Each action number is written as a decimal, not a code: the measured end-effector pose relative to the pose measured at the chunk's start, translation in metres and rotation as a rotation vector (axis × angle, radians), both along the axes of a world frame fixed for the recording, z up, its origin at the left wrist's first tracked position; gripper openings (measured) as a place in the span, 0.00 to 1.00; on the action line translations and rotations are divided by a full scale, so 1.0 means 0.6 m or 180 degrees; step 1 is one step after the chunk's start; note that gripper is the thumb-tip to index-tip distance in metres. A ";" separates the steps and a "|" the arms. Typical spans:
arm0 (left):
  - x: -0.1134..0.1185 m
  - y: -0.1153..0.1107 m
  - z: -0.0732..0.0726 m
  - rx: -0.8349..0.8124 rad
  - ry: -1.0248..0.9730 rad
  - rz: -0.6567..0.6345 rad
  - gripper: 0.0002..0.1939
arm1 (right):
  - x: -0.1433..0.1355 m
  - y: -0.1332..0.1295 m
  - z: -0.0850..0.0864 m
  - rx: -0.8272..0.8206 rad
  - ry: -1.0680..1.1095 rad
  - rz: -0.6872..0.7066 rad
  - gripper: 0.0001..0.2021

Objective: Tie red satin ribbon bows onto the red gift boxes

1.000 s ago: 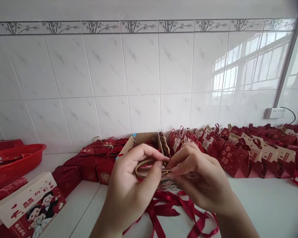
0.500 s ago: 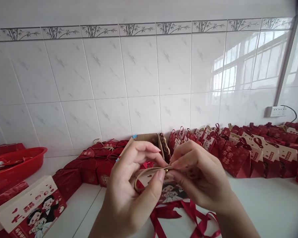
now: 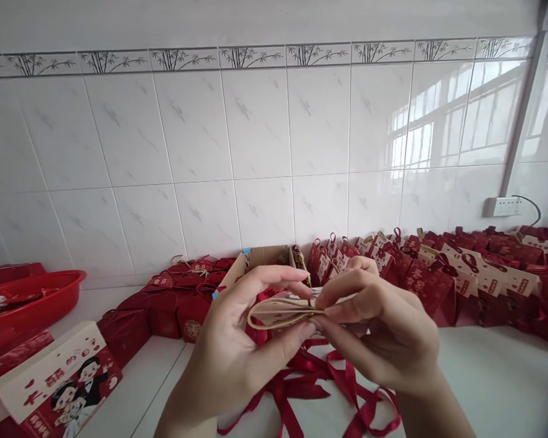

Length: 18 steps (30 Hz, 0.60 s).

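A beige strap [image 3: 252,316] is bent into a loop in front of me, with the layered card edges of a printed gift box [image 3: 278,309] inside it. My left hand [image 3: 244,347] curls around the loop, its thumb pressing from below and its fingertips at a small brass-coloured stud [image 3: 309,300]. The strap's ends and the box edge are pinched between thumb and fingers of my right hand [image 3: 383,328]. My fingers hide much of the box. Beneath the hands, dark red ribbon [image 3: 290,395] lies in loose loops on the white counter [image 3: 484,377].
Finished-looking gift bags [image 3: 432,292] crowd the back right, dark red boxes [image 3: 164,304] the back left. A cardboard carton [image 3: 267,255] stands behind my hands. At left are a red plastic basin [image 3: 68,292] and a printed box [image 3: 66,383]. A socket strip [image 3: 505,207] is on the wall.
The box edge and strap are tilted, so the inside of the loop now faces me. My left index finger has lifted, and the stud stands upright above the strap.
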<state>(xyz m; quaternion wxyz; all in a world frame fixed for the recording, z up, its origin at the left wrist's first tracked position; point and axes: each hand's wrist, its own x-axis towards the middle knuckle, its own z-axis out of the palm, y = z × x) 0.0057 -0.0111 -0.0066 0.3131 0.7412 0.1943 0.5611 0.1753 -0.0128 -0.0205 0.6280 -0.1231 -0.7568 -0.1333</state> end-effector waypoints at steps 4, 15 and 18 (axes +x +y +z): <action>-0.001 0.006 0.002 -0.0007 -0.0014 -0.0197 0.17 | 0.002 -0.001 0.001 -0.0015 -0.0033 0.0034 0.10; 0.001 0.021 0.006 -0.0329 0.0038 -0.0547 0.15 | 0.000 0.004 -0.001 0.0239 0.0062 -0.0148 0.11; 0.002 0.025 0.004 -0.0071 0.0083 -0.0378 0.11 | -0.002 0.010 -0.003 0.0196 0.0081 -0.0103 0.11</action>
